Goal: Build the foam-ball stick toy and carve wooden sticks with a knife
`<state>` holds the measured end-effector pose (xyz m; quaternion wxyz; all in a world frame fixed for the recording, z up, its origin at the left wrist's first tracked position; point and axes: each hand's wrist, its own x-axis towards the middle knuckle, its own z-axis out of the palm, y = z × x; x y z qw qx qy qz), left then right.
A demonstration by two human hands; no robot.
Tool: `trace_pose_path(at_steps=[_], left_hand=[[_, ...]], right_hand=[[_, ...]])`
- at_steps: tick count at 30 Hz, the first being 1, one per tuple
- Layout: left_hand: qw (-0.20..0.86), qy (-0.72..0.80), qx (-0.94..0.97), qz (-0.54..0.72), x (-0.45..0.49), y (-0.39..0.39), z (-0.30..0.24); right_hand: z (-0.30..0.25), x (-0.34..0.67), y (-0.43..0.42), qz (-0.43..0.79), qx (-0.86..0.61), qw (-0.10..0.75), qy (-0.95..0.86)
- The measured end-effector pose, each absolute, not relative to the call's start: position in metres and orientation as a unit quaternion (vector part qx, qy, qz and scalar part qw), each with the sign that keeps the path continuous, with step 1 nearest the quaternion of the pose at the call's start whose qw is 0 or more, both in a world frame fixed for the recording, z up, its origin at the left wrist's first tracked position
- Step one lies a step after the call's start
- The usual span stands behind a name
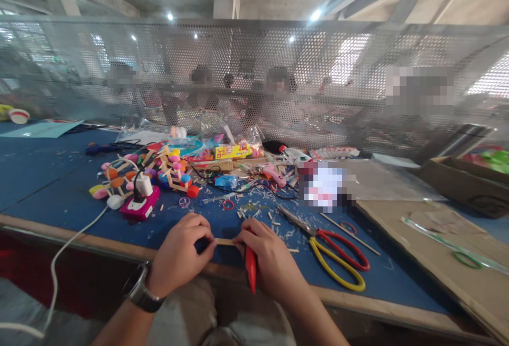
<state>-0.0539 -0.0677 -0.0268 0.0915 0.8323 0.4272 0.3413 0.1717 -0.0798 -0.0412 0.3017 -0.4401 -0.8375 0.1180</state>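
Observation:
Between my hands, close to the table's front edge, lies a short flat wooden stick (225,242). My left hand (183,248) pinches its left end between thumb and fingers. At the right end, the fingertips of my right hand (268,256) touch the stick. That same hand is wrapped round a red-handled tool (251,267) whose handle points down towards me; its working end is hidden by the fingers. Right of my right hand lie large scissors (338,253) with one red and one yellow handle. Pale offcuts (264,200) are scattered just beyond both hands.
A pink power strip (140,204) with a white plug and cord sits left. Behind it are colourful wooden-stick pieces (170,168) and bagged supplies. Cardboard (429,250) covers the right side, with a box (469,181) beyond. A perforated metal screen (238,49) stands behind the table.

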Motion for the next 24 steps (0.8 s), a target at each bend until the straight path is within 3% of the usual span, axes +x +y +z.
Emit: trace_pose_path(at_steps=[24], left_hand=[[0.076,0.443,0.829,0.334,-0.0513,-0.0696,-0.0247]], right_hand=[[-0.0395,0.1723,-0.0813,0.110,-0.444,0.306,-0.835]])
